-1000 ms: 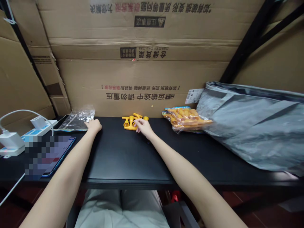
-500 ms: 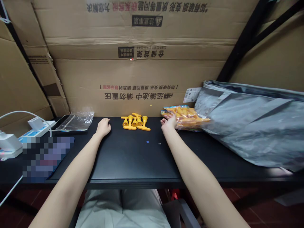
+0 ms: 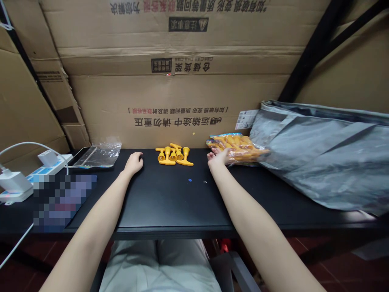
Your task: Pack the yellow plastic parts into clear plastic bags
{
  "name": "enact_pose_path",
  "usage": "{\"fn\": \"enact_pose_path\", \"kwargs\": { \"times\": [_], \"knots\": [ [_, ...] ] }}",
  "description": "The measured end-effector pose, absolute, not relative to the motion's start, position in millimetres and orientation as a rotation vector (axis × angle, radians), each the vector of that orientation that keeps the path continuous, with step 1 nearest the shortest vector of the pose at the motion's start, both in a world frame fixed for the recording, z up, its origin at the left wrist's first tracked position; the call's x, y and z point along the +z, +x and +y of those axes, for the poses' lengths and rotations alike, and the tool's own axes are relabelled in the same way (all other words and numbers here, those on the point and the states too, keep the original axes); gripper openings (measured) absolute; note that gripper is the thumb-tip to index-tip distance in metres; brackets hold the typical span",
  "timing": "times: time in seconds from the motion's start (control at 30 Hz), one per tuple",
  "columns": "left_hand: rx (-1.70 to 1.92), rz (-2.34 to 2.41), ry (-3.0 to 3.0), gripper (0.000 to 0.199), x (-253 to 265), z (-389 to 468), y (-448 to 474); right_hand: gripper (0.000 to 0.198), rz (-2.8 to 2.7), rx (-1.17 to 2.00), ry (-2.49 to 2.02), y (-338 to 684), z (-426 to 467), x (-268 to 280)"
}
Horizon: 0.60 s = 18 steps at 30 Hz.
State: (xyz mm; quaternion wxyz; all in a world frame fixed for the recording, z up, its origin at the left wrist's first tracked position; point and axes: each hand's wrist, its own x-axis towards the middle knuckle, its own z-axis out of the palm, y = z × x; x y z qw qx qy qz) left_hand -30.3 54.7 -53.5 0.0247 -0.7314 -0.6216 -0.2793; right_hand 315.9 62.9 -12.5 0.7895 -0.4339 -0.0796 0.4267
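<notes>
My left hand (image 3: 133,163) rests on the black table, fingers loosely bent and nothing visible in them. To its right lies a small heap of yellow T-shaped plastic pieces (image 3: 167,156), some showing a hollow, cup-like end. My right hand (image 3: 218,156) lies with its back against the table and its fingers apart, beside a clear plastic bag (image 3: 240,148) packed with similar yellow-orange pieces. The hand touches or nearly touches the bag's near left side; the exact contact is hard to see.
An opened clear plastic packet (image 3: 105,156) lies at the back left. In front of it are a white power strip (image 3: 18,192) with chargers and cables, and a pixelated flat item (image 3: 65,202). A large grey bag (image 3: 319,158) covers the right side. Cardboard (image 3: 179,93) walls the back.
The view has shifted very slightly. Both hands and the yellow pieces stay where they were.
</notes>
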Motion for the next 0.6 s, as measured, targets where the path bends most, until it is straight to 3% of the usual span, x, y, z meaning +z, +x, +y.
{"fn": "enact_pose_path", "kwargs": {
  "times": [0.27, 0.6],
  "knots": [
    [-0.874, -1.948, -2.26, 0.04, -53.9, 54.7, -30.8, 0.055, -0.292, 0.811, -1.006, 325.0, 69.2, -18.6],
    [-0.89, -1.943, -2.264, 0.038, -53.1, 53.8, -30.7, 0.043, -0.547, 0.396, -1.176, 327.5, 68.2, -20.2]
  ]
}}
